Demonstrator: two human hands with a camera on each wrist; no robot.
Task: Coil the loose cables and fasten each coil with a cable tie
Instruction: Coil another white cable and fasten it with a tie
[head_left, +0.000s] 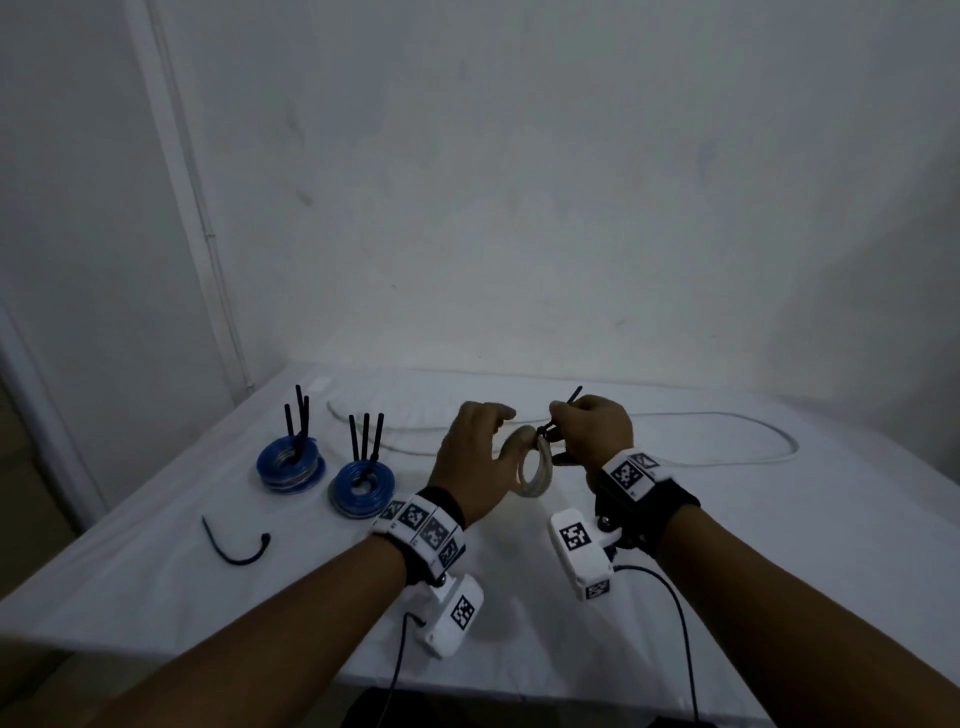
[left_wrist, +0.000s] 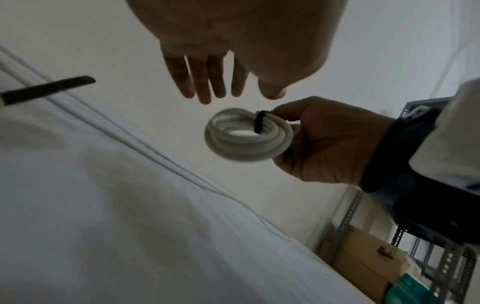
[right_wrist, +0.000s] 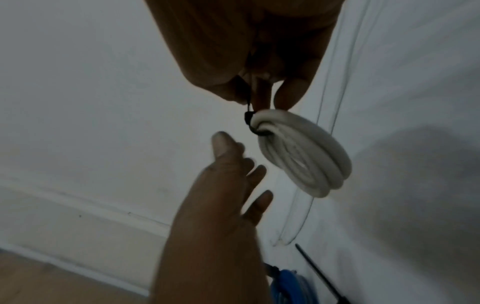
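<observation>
A small white cable coil (head_left: 535, 470) hangs above the table, bound by a black cable tie (head_left: 545, 430). My right hand (head_left: 584, 428) pinches that tie at the coil's top, and the tie's tail (head_left: 575, 395) sticks up past the fingers. The right wrist view shows the fingertips (right_wrist: 288, 92) closing on the tie (right_wrist: 249, 120) with the coil (right_wrist: 303, 152) dangling below. My left hand (head_left: 475, 454) hovers just left of the coil with straight, spread fingers (left_wrist: 205, 80) and holds nothing. From the left wrist view the coil (left_wrist: 246, 136) sits against the right hand (left_wrist: 327, 142).
Two blue tied coils (head_left: 291, 467) (head_left: 361, 488) lie at the left, black tie tails standing up. A loose black cable tie (head_left: 236, 548) lies near the left front. A long white cable (head_left: 727, 418) runs loose across the back of the white table (head_left: 779, 545).
</observation>
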